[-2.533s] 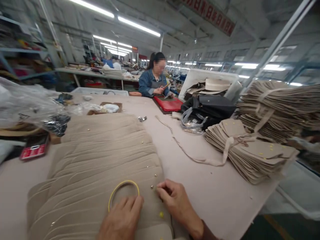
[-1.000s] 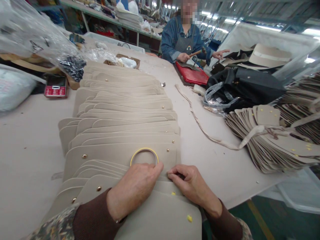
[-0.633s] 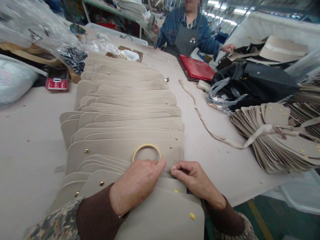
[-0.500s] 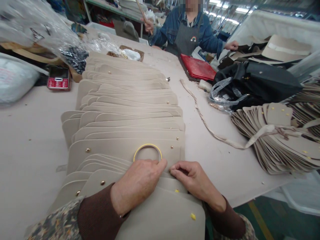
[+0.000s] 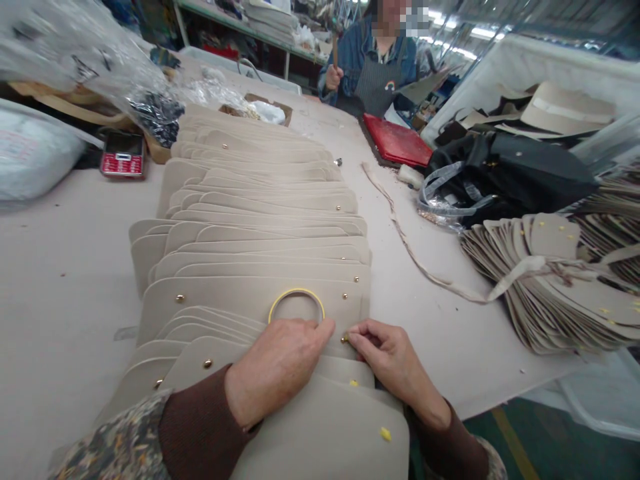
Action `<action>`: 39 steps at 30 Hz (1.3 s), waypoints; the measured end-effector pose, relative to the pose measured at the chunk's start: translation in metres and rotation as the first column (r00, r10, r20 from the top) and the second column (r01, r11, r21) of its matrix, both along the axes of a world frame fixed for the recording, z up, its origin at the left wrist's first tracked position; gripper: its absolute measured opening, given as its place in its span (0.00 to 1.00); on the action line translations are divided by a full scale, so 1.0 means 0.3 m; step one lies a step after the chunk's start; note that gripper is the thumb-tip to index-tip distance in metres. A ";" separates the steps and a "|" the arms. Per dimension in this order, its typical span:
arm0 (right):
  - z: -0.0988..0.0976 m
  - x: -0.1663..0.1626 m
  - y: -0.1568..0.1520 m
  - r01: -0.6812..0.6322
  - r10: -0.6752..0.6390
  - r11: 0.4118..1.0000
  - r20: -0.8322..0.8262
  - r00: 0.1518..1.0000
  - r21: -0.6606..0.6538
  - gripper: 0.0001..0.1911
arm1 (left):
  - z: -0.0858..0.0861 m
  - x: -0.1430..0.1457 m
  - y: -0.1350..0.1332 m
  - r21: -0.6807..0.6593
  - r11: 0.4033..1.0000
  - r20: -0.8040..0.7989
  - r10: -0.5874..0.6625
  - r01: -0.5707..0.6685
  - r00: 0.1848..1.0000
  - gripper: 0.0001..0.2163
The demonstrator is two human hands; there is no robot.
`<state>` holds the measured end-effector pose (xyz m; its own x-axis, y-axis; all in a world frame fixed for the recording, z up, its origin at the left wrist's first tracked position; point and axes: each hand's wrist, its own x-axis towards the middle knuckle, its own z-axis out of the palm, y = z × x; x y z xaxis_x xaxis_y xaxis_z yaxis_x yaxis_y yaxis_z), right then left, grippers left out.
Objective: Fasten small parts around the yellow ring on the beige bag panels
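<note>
My left hand (image 5: 280, 363) is closed around the near side of a thin yellow-edged ring, which looks like a roll of tape (image 5: 297, 291); its lower part is hidden behind the fingers. Just to the right, my right hand (image 5: 393, 357) pinches thumb and forefinger on what looks like a tiny bit of yellow tape, right beside a gold stud (image 5: 343, 339). Both hands are over a long overlapping row of beige panels (image 5: 250, 288) with rounded corners. Some panels carry gold studs; the nearest ones have yellow bits (image 5: 385, 434) on them.
A tied bundle of panels (image 5: 545, 293) lies at right, behind it a black bag (image 5: 520, 167) and a white bin (image 5: 520, 63). A twisted cloth strip (image 5: 405, 233) crosses the table. At left are a red phone (image 5: 123, 156) and plastic bags. A co-worker (image 5: 370, 73) stands opposite, holding a stick.
My right hand has shifted slightly right, and the gold stud by its fingertips now shows. My left hand keeps its place. The co-worker has moved back, raising a panel-like piece.
</note>
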<state>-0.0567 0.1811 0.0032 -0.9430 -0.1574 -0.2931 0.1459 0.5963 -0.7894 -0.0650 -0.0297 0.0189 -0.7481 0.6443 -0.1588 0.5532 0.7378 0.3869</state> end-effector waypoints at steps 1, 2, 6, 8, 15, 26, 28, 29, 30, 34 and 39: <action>-0.002 0.000 0.005 -0.004 0.004 1.000 0.020 1.000 -0.020 0.12 | 0.000 0.000 0.000 -0.002 1.000 0.002 0.000 0.000 1.000 0.08; -0.002 0.000 0.008 -0.021 0.022 0.999 0.029 0.999 -0.034 0.12 | 0.001 0.000 0.000 -0.003 1.000 0.001 0.001 -0.001 1.000 0.07; 0.007 0.000 0.005 -0.129 0.130 0.992 -0.081 0.988 0.014 0.09 | -0.002 -0.001 0.001 0.010 1.000 -0.025 0.011 -0.011 1.000 0.08; 0.014 0.001 -0.004 -0.167 0.175 0.984 -0.151 0.973 0.065 0.08 | -0.005 0.000 0.001 0.013 1.000 -0.039 0.013 -0.012 0.999 0.08; 0.012 0.005 -0.039 -0.171 0.224 0.958 -0.226 0.948 0.231 0.08 | -0.016 0.001 0.001 0.022 1.000 -0.051 0.013 -0.012 0.999 0.08; 0.022 0.037 0.001 -0.067 0.086 0.990 -0.157 0.984 0.126 0.06 | -0.006 0.002 0.002 0.024 1.000 -0.026 0.019 -0.019 0.999 0.09; 0.023 0.039 -0.002 -0.101 0.135 0.981 -0.207 0.969 0.167 0.06 | -0.006 0.003 0.002 0.029 0.999 -0.026 0.019 -0.018 0.999 0.09; 0.023 0.039 -0.008 -0.112 0.152 0.977 -0.220 0.964 0.183 0.06 | -0.006 0.003 0.002 0.032 0.999 -0.024 0.018 -0.017 1.000 0.09; 0.023 0.037 -0.015 -0.118 0.162 0.973 -0.225 0.961 0.197 0.07 | -0.005 0.004 0.002 0.033 0.999 -0.024 0.018 -0.017 1.000 0.09; 0.014 0.022 -0.048 -0.098 0.150 0.966 -0.208 0.967 0.241 0.08 | 0.007 0.006 0.001 0.016 1.000 -0.012 0.014 -0.014 1.000 0.10; 0.010 0.003 -0.062 -0.059 0.100 0.974 -0.182 0.978 0.218 0.07 | 0.011 0.006 0.000 0.056 0.998 -0.069 0.024 -0.020 0.997 0.12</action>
